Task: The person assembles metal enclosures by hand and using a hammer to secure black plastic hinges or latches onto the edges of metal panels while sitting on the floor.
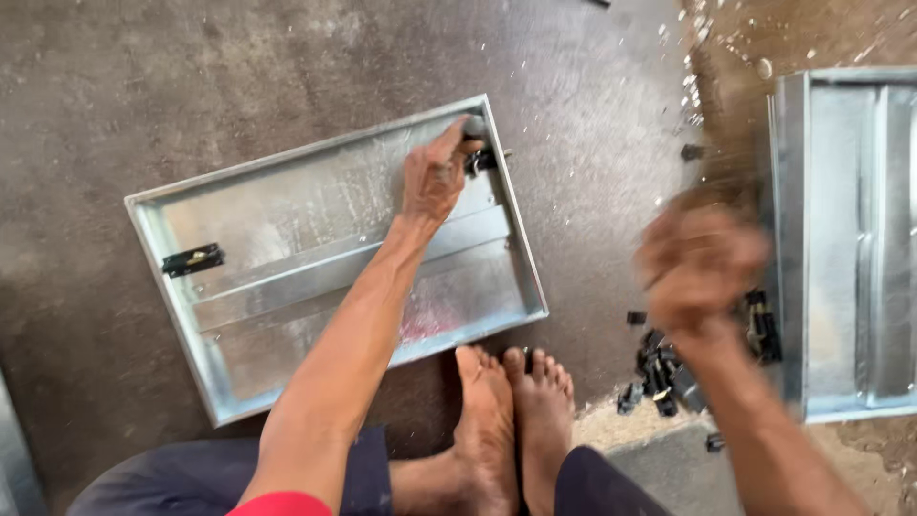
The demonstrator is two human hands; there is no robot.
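A shallow galvanised metal tray panel (287, 205) lies on the concrete floor in front of me. My left hand (435, 172) reaches to its far right corner and presses on a small black latch fitting (480, 158) with a grey round knob. A second black latch (192, 259) sits on the tray's left side. My right hand (702, 263) is blurred with motion, hovering above a pile of small black fittings (659, 373); whether it holds anything is unclear.
A second metal panel (850, 239) lies at the right edge. My bare feet (516, 420) rest just below the first tray. White specks and debris scatter over the floor at top right. A raised concrete patch lies at bottom right.
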